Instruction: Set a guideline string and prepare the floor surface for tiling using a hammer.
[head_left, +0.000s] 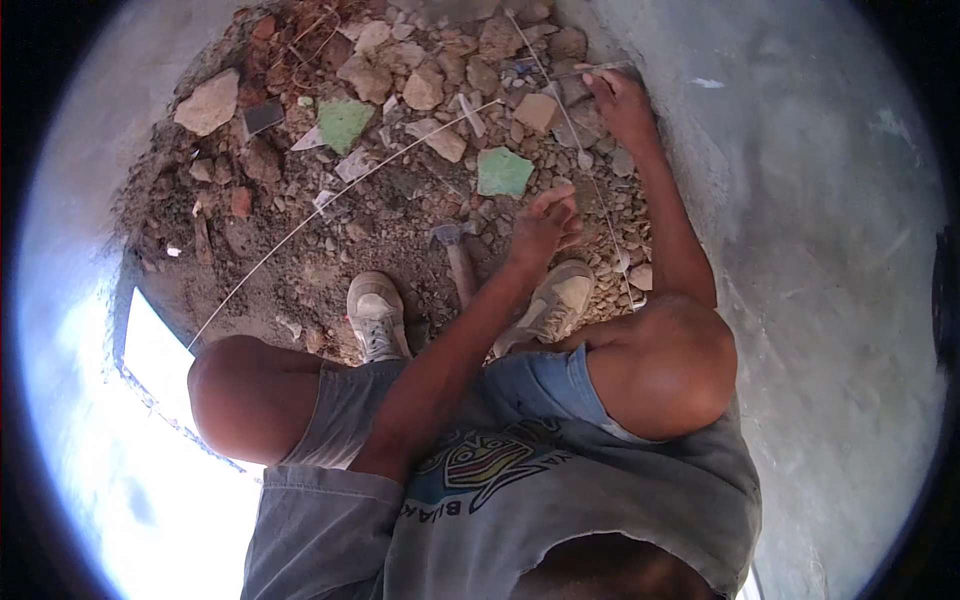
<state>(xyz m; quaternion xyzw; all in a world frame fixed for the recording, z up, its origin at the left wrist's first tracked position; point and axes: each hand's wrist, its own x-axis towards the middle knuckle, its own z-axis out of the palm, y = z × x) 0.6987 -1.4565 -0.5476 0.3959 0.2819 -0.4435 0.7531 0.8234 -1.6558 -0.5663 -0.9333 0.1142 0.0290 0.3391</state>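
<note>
Taking the hammer [448, 236] lying in the dirt as the landmark: well to its left a taut pale string [300, 222] runs diagonally over the rubble [250, 170], apparently stretched as a straight guide across the loose stones. Up and left of the hammer lies a green tile shard [344, 122], and a second green shard [502, 171] lies up and just right of it. Both are flat, broken-edged pieces among brown and pale rocks. Below the hammer on either side stand the person's pale shoes [377, 314], the squat putting the work within arm's reach.

The hammer has a small grey metal head and a wooden handle pointing back between the feet. It rests on the ground, untouched.

Just right of it, hovering above the ground, is the left hand [545, 225], its fingers [563, 203] loosely curled and released, nothing seen in them. A second string [590, 180] passes just beyond it.

Far up and right of the hammer, the right hand [620, 100] reaches to the foot of the grey wall [800, 200], likely to fix the string there. Its fingers rest on a thin pale strip, and I cannot tell if they pinch or merely press it.
</note>
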